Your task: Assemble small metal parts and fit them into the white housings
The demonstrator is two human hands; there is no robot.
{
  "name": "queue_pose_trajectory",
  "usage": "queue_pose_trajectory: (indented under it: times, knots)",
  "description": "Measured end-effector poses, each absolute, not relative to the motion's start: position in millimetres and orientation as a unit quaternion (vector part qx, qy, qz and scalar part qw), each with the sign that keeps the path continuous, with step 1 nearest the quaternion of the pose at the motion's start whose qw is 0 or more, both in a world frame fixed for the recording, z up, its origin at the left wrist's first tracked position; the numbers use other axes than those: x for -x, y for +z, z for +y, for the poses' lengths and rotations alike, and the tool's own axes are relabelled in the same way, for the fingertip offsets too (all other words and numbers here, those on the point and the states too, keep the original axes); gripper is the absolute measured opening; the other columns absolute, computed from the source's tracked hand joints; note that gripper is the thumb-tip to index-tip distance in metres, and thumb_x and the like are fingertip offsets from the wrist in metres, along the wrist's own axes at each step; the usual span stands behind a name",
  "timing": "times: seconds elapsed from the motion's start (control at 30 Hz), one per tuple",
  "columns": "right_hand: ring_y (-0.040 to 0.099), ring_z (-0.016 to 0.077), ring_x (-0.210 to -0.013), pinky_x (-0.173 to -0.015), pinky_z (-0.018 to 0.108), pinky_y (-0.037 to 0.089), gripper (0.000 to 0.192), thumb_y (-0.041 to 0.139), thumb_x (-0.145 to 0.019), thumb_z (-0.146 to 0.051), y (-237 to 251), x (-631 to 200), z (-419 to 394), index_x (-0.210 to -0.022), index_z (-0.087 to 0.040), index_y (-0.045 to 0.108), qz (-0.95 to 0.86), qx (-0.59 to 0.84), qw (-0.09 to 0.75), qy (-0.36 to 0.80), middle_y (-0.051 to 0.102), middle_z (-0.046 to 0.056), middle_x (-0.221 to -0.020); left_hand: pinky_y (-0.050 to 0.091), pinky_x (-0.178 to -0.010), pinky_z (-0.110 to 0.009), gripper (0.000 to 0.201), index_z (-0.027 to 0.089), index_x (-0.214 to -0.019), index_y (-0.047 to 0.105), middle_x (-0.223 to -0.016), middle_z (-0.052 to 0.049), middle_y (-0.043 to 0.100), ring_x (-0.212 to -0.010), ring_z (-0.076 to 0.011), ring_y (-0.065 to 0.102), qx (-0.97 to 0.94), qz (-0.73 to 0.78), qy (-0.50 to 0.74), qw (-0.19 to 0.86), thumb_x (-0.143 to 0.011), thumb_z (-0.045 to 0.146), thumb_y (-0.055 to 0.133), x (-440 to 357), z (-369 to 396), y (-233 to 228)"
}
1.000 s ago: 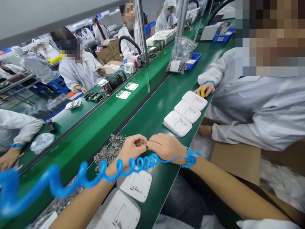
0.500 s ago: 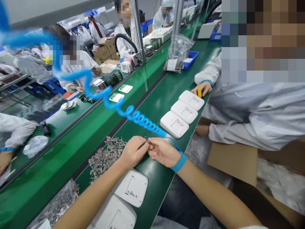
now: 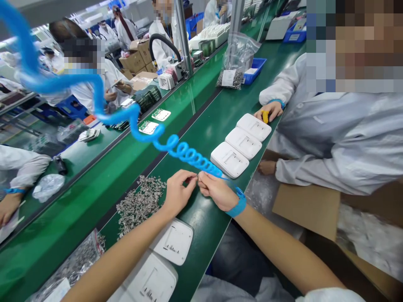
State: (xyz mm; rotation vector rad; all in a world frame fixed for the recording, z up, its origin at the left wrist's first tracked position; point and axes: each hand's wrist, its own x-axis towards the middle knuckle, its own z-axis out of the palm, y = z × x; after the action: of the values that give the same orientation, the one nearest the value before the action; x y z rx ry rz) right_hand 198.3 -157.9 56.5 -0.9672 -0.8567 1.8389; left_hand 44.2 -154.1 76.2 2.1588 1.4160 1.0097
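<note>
My left hand [image 3: 180, 192] is closed in a pinch, thumb against forefinger. Its fingertips meet those of my right hand [image 3: 217, 192], also pinched, over a tiny greyish metal part [image 3: 197, 176]; the fingers hide most of it. A blue wrist strap [image 3: 237, 205] circles my right wrist and joins a blue coiled cord [image 3: 189, 154]. Just left of my left hand lies a loose heap of small metal parts [image 3: 141, 203]. Under my left forearm are two white plastic housings [image 3: 178, 243] with recessed compartments, partly covered by the arm.
Three white housings [image 3: 231, 159] stand in a row ahead on the green bench. A co-worker's hand [image 3: 270, 111] with something yellow rests beyond them. Farther off are a bag of parts [image 3: 231, 77] and a blue tray [image 3: 256, 69]. Another parts bag [image 3: 75, 264] lies lower left; an open carton [image 3: 307, 209] stands right.
Both hands have shifted slightly up in the view, still fingertip to fingertip. My left fingers have turned so that a gap shows behind the pinch. The coiled cord has swung.
</note>
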Motion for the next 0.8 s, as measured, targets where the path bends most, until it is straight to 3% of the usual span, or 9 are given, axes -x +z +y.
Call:
queue_pose_trajectory:
  times: [0.17,0.33,0.47,0.63,0.73,0.8]
  knots:
    - [0.042,0.0127,-0.066,-0.059,0.026,0.031,0.028,0.06,-0.087,-0.043,58.7,-211.5,-149.6,-0.072,-0.02,0.053,-0.539,0.435,0.442,0.57,0.051,-0.002,-0.068,0.047,-0.066,-0.027,0.013,0.018,-0.08,0.07,-0.081,-0.003,0.069,-0.073,-0.0139,0.061,-0.792,0.48,0.291,0.242,-0.089,0.021,0.061,-41.1,-141.9,82.0]
    - [0.033,0.0067,-0.05,-0.048,0.022,0.023,0.035,0.059,-0.084,-0.049,53.7,-204.3,-146.2,-0.07,-0.021,0.044,-0.39,0.407,0.414,0.714,0.039,-0.007,-0.059,0.046,-0.068,-0.027,0.018,0.017,-0.08,0.068,-0.078,-0.002,0.068,-0.072,-0.0136,0.061,-0.789,0.491,0.286,0.236,-0.093,0.025,0.058,-41.9,-141.5,73.8]
    - [0.028,0.0037,-0.042,-0.043,0.019,0.014,0.028,0.059,-0.082,-0.039,50.0,-195.3,-138.5,-0.071,-0.021,0.041,-0.279,0.392,0.328,0.813,0.035,-0.01,-0.055,0.044,-0.066,-0.028,0.017,0.017,-0.082,0.066,-0.079,-0.004,0.065,-0.073,-0.0145,0.059,-0.845,0.455,0.262,0.096,-0.094,0.018,0.053,-34.4,-141.5,69.7]
    - [0.018,0.0058,-0.038,-0.04,0.018,0.016,0.021,0.041,-0.088,-0.025,56.0,-185.5,-128.2,-0.069,-0.023,0.032,-0.245,0.393,0.243,0.852,0.025,-0.012,-0.052,0.038,-0.066,-0.032,0.017,0.017,-0.086,0.064,-0.075,-0.005,0.06,-0.071,-0.017,0.053,-0.922,0.309,0.183,-0.144,-0.093,0.012,0.051,-20.5,-137.1,70.8]
    - [0.026,0.0079,-0.042,-0.041,0.02,0.021,0.026,0.04,-0.093,-0.029,55.4,-186.1,-125.4,-0.068,-0.023,0.034,-0.347,0.447,0.257,0.783,0.03,-0.009,-0.053,0.037,-0.065,-0.031,0.021,0.017,-0.077,0.063,-0.073,-0.005,0.058,-0.07,-0.0167,0.052,-0.911,0.34,0.206,-0.112,-0.093,0.013,0.049,-18.0,-130.1,68.7]
    - [0.039,0.0092,-0.052,-0.047,0.021,0.031,0.022,0.054,-0.092,-0.035,54.7,-194.6,-123.5,-0.076,-0.021,0.047,-0.466,0.469,0.321,0.679,0.046,-0.005,-0.063,0.039,-0.063,-0.029,0.025,0.017,-0.072,0.062,-0.073,-0.004,0.058,-0.069,-0.0157,0.052,-0.887,0.4,0.233,0.001,-0.093,0.018,0.049,-17.9,-124.0,71.2]
